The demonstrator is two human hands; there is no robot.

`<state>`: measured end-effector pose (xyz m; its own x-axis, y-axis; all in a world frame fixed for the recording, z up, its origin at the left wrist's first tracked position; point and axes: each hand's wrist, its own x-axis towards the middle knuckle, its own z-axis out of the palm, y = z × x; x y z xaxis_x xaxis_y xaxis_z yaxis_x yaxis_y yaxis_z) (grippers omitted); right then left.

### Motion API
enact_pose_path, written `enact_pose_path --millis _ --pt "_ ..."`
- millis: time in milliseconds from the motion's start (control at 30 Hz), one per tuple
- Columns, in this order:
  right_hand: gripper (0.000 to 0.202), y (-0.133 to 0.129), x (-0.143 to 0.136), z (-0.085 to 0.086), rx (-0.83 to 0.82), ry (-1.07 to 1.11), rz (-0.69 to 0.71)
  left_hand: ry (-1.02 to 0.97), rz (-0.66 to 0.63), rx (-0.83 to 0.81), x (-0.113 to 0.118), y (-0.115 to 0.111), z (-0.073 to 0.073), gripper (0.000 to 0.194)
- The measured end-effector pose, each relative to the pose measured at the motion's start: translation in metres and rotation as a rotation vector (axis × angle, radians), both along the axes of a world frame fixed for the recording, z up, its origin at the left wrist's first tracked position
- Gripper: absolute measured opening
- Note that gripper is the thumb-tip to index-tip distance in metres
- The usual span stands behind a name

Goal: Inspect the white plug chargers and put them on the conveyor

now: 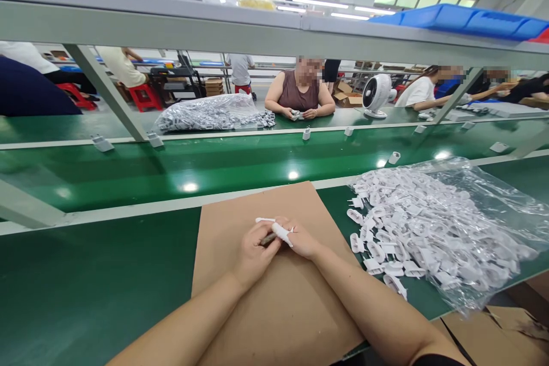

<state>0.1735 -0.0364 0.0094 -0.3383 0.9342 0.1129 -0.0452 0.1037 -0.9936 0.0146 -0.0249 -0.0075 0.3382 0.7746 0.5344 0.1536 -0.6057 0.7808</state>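
Note:
Above a brown cardboard sheet [274, 303] on the green table, my two hands meet. My left hand [256, 249] is closed around a small dark, narrow object [268, 238], partly hidden by the fingers. My right hand [300, 238] is closed on a white plastic piece [282, 234], which touches the left fingertips. Another bit of white plastic shows above the left fingers. Right of the cardboard, many white plastic plug housings [412, 217] spill from a clear plastic bag [506, 200].
A green conveyor [240, 163] runs beyond the table, with white plugs along it. Across it sits a person [300, 94] beside a bag of grey parts [206, 114] and a white fan [377, 94]. An overhead shelf [257, 28] holds a blue tray [467, 20].

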Motion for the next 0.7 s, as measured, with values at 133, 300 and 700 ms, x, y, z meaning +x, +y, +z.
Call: enact_pose_path --millis 133,300,700 --pt "0.067 0.0008 0.0005 0.0003 0.017 -0.017 0.013 -0.007 -0.006 -0.004 -0.0004 0.0001 -0.0007 0.017" --pt "0.068 0.0006 0.0015 0.0001 0.023 -0.036 0.03 -0.031 -0.017 -0.023 -0.0001 0.0003 -0.003 0.017" --pt "0.061 0.0034 0.0025 -0.0058 0.107 -0.132 0.066 -0.055 -0.011 0.13 -0.0015 0.0036 -0.0055 0.024"
